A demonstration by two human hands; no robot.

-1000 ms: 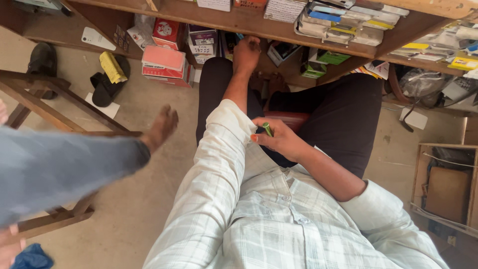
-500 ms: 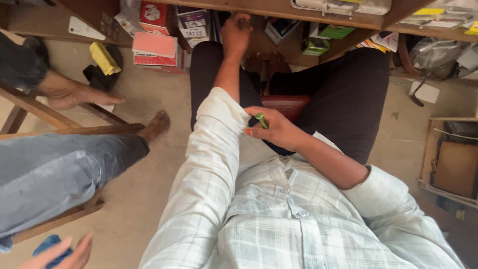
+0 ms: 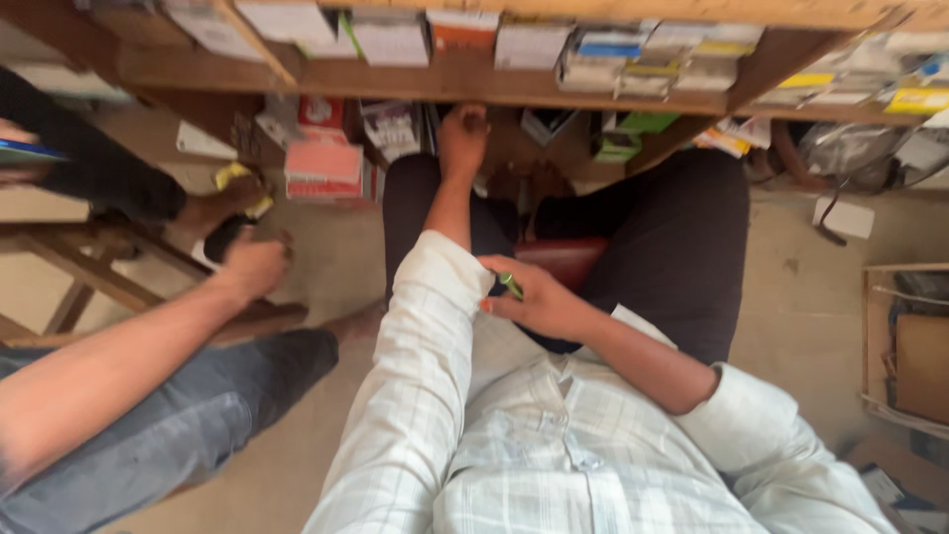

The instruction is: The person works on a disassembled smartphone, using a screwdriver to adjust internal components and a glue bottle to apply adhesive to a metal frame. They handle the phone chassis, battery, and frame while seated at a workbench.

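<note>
While the left hand (image 3: 463, 129) reaches forward under the wooden shelf (image 3: 445, 79), fingers curled so that any hold cannot be told, the right hand (image 3: 539, 300) rests against the left sleeve, fingers closed on a small green pen (image 3: 510, 286).

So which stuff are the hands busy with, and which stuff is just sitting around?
In use:
- left hand, reaching under the wooden shelf
- right hand, holding a small green thing; what it is cannot be told

Just lying about:
- pink packet on the floor
- stacked boxes on the shelf
- white card on the floor
- another person's hand nearby
</note>
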